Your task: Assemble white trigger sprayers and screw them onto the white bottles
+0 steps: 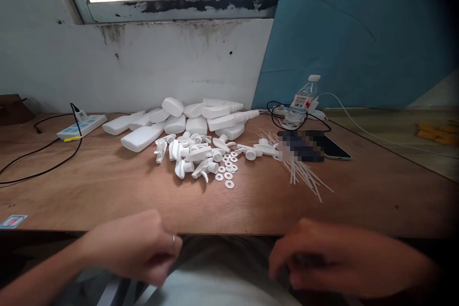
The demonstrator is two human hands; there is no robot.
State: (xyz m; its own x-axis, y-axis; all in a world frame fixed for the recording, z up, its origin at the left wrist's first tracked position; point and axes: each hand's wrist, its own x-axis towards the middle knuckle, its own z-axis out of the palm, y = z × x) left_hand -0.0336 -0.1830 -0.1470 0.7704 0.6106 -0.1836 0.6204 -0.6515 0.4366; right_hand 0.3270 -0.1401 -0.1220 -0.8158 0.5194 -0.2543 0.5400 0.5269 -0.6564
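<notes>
My left hand (138,246) hangs below the front edge of the wooden table (107,191), fingers curled inward, a ring on one finger. My right hand (322,258) is also below the edge, fingers bent and loosely closed; I cannot make out anything in either hand. On the table ahead lies a heap of white plastic bottles (179,122), white trigger sprayer heads (190,155), small white washers (226,172) and thin white dip tubes (304,174). Both hands are well short of these parts.
A power strip (81,126) with black cables sits at the far left. A water bottle (301,103), a phone (335,149) and a blurred dark object (301,146) lie at the right. A window and wall stand behind.
</notes>
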